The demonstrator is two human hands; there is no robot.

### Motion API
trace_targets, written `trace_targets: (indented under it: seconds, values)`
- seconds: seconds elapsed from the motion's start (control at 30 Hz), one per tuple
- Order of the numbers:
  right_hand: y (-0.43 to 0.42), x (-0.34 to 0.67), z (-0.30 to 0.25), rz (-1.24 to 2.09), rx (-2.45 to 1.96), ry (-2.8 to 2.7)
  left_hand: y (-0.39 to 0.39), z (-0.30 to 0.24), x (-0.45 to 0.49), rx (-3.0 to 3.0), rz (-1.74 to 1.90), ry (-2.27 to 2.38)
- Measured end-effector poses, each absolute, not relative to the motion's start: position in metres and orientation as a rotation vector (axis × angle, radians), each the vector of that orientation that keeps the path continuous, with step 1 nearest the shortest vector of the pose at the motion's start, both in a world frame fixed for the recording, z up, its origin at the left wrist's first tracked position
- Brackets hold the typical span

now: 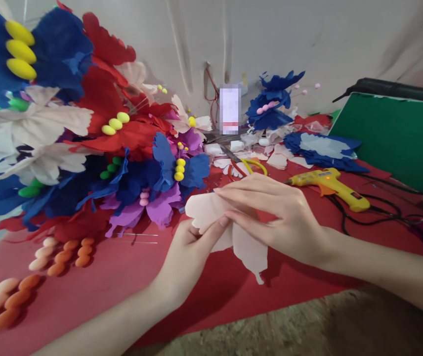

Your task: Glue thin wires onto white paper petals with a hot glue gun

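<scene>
Between my two hands, above the front of the red tabletop, is a pale pinkish-white butterfly wing cutout (250,247) with scalloped edges and a small tail hanging down. My left hand (185,252) grips its left side, thumb on top and the other fingers hidden beneath. My right hand (285,212) pinches the upper middle of the cutout between thumb and fingertips. Just beyond my hands lie scissors (254,165) with yellow and red handles. Right of them, a yellow glue gun (330,185) rests on its side.
Blue, red, white and purple butterflies (118,126) crowd the left. Orange and peach egg-shaped rows (63,257) lie at front left. Black cable (378,202) trails on the red table (196,316). A green board (393,143) leans at right; a blurred bright screen (230,109) stands behind.
</scene>
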State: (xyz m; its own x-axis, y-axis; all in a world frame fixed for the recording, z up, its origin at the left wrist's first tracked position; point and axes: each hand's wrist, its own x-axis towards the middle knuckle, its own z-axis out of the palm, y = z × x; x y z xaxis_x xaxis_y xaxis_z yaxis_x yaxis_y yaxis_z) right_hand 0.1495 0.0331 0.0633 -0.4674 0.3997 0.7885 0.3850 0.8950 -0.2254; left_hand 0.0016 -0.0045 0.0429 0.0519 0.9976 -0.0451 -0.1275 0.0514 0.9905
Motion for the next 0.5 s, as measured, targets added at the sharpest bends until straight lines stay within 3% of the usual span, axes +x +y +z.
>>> trace_targets:
  seconds: [0.5]
  values:
    - [0.0237,0.1509,0.0730,0.089,-0.579,-2.065,-0.0104,0.0480,0.0020,1.180,1.160,1.167]
